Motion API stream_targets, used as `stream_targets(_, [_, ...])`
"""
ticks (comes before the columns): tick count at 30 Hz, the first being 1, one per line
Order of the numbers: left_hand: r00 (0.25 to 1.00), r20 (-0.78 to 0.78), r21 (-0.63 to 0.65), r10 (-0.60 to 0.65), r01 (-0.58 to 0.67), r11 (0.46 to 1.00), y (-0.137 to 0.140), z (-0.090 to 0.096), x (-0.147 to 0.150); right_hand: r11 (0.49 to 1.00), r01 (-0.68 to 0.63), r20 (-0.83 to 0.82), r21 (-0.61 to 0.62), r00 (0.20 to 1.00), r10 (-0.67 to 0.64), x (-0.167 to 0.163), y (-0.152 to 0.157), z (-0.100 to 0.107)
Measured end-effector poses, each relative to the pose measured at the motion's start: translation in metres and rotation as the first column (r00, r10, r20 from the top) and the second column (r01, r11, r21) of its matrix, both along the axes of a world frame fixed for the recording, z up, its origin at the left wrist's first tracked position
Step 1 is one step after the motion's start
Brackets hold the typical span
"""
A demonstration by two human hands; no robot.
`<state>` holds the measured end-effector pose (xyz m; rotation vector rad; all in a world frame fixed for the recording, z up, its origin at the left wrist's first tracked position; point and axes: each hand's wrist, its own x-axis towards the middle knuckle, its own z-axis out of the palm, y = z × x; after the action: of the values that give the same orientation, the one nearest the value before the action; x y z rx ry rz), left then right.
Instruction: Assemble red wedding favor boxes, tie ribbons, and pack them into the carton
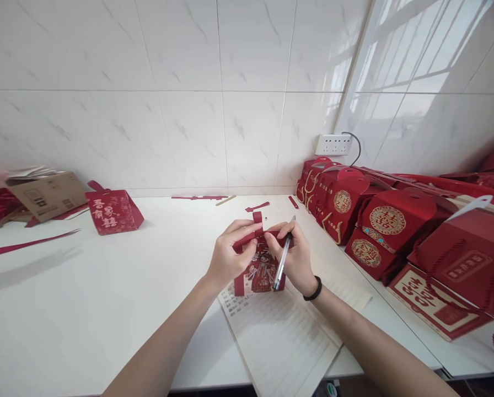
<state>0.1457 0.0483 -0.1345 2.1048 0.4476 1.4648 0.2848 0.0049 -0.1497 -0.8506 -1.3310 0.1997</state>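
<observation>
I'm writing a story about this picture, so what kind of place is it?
Maybe a home or small workshop: red boxes line a white table, with a notebook, beside a tiled wall.

I see two bare forearms [176,336], and a black band (plain, narrow, softly rounded) circles the wrist of the right hand [298,258].

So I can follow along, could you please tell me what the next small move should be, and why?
I'd probably tighten the dark red ribbon gently, since the left hand and right hand pinch it at the top of the small red printed box, with its loop standing up between them. The clear-barrelled pen in the right hand calls for care.
</observation>
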Motion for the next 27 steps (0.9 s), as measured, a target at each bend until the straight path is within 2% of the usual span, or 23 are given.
stream_targets(10, [1.0, -0.018, -0.032, 0.006, -0.006, 0.999, -0.0012, 0.001, 0.0005, 1.0, -0.004, 0.008, -0.028, 1.0, 0.004, 0.0004, -0.0011, 0.0026])
stream_targets(22, [0.999, -0.038, -0.112, -0.016, 0.012, 0.994, -0.0013, 0.0052, -0.0009, 1.0, -0.031, 0.0, -0.007, 1.0, 0.031, 0.0025, -0.0037, 0.0004])
stream_targets(27, [0.999, -0.039, -0.14, -0.011, 0.006, 0.99, -0.0025, 0.0039, 0.0, 1.0, 0.012, -0.019, -0.028, 1.0, -0.013, 0.0004, -0.0031, 0.0012])
